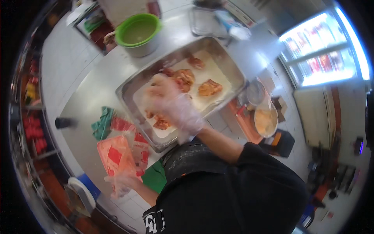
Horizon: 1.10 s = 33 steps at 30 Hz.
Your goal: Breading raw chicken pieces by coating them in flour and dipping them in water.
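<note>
A deep rectangular metal pan (pixel 236 70) stands on the steel table, with white powder, apparently flour, across its bottom. Several pieces of raw, reddish-orange meat lie in it, one piece (pixel 210 87) towards the right and another (pixel 161 122) near the front. My right hand (pixel 172 99), in a clear plastic glove, is over the pan's left half; motion blur hides whether its fingers hold meat. My left hand (pixel 121 185), also gloved, is at the near end of a pinkish-orange tray (pixel 102 146) with printed plastic film; its grip is unclear.
A green-rimmed tub (pixel 122 42) of cloudy liquid stands behind the pan. Left of the pan lie a green cloth (pixel 102 124) and a dark cup-like object (pixel 62 122). A bowl of pale orange contents (pixel 266 121) sits at right, below a lit display fridge (pixel 320 49).
</note>
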Available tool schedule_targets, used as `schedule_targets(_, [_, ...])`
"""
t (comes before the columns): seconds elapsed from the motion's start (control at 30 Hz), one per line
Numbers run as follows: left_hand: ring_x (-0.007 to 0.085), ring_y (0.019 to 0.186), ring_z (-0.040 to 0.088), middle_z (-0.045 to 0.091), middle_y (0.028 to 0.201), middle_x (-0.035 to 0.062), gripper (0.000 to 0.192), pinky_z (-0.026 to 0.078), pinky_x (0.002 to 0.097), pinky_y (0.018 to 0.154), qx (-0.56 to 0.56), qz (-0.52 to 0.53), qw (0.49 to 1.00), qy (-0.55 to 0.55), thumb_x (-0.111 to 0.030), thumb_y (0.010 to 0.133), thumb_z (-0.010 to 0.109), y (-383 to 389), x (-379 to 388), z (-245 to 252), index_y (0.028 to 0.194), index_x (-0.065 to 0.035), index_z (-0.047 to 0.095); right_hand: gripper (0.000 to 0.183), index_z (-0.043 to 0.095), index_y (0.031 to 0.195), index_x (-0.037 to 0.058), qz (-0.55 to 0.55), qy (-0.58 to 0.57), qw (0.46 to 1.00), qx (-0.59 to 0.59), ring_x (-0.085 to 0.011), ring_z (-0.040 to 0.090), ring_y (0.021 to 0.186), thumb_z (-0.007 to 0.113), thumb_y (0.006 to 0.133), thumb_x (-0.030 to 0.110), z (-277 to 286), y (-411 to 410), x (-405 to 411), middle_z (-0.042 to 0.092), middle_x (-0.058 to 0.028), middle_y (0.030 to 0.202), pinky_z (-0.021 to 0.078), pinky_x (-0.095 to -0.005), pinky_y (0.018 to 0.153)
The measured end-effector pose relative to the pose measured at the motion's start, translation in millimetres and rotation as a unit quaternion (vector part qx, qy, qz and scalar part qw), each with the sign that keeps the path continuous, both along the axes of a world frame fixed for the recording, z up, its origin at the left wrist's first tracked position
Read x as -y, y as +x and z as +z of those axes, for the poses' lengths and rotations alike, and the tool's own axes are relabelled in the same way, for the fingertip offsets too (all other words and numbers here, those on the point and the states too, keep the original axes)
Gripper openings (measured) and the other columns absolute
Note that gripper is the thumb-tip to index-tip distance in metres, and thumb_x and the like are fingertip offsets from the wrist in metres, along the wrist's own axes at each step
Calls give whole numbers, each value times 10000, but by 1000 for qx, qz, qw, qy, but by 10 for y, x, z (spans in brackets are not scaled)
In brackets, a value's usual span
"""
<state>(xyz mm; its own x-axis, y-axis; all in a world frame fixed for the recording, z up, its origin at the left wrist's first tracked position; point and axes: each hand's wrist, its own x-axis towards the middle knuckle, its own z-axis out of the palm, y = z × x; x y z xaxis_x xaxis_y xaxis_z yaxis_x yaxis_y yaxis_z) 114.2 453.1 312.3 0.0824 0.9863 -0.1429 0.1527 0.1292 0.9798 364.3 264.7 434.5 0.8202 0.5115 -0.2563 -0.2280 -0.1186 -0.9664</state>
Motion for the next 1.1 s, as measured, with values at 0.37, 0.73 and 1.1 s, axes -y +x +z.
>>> schedule_targets(0.37, [247, 1009, 506, 519, 1164, 140, 609, 403, 307, 889, 38, -519, 854, 18, -324, 860, 599, 1191, 762, 751, 1347, -18, 399, 1090, -40, 1453, -40, 73, 151, 973, 160, -377, 19, 1419, 676, 783, 437, 79, -356, -314, 37, -286, 1509, 99, -378, 1152])
schedule_targets(0.73, [298, 943, 550, 570, 1014, 180, 436, 413, 348, 875, -47, -374, 925, -52, -285, 824, 688, 2049, 1200, 725, 1108, 23, 567, 430, 568, 1178, 19, -11, -66, 994, 87, -199, 607, 974, 562, 891, 339, -537, 869, 930, 626, -138, 1062, 488, -339, 855])
schedule_targets(1.1, [214, 669, 636, 645, 830, 109, 474, 517, 315, 613, -288, -353, 885, -93, -423, 952, 429, 2817, 767, -801, 1155, -11, 547, 601, 532, 1210, -50, -1, -227, 974, -18, -298, 574, 1104, 664, 778, 346, -2200, 2215, 1179, 602, -209, 1176, 456, -357, 911])
